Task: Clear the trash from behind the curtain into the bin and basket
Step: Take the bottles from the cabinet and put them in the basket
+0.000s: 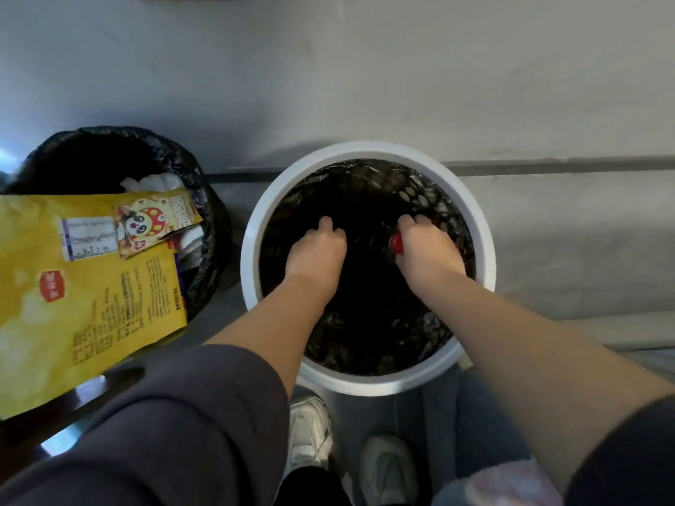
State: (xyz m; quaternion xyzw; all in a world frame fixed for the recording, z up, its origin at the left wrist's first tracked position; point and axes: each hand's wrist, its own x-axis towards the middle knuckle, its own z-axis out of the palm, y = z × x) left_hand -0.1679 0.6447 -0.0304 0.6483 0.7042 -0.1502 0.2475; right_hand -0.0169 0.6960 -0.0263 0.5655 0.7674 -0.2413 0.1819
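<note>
Far out to the left of the left hand, a large yellow food bag [73,286] lies across the mouth of a basket [109,147] lined with a black sack. A smaller wrapper [153,224] printed with a cartoon panda rests on the bag's upper corner. Crumpled white tissue [157,182] shows in the basket just beyond both of them.

The left hand [317,253] reaches down inside a round bin [252,231] with a white rim and a black liner. It sits near the bin's left wall, and its forearm crosses the near rim. Its fingers curl downward into the dark of the liner. Whether they hold anything cannot be told, because the bin's inside is nearly black there.

Just to the right of the left hand, and apart from it, a red cap [396,243] pokes out at the thumb side of the right hand [427,250]. That hand is closed tight round the thing the cap belongs to (only the cap shows, the rest is lost in the fist and the shadow). It too is down inside the bin, close to the right wall.

Below both hands, on the near side of the bin, two pale shoes [310,429] stand on the grey floor.
</note>
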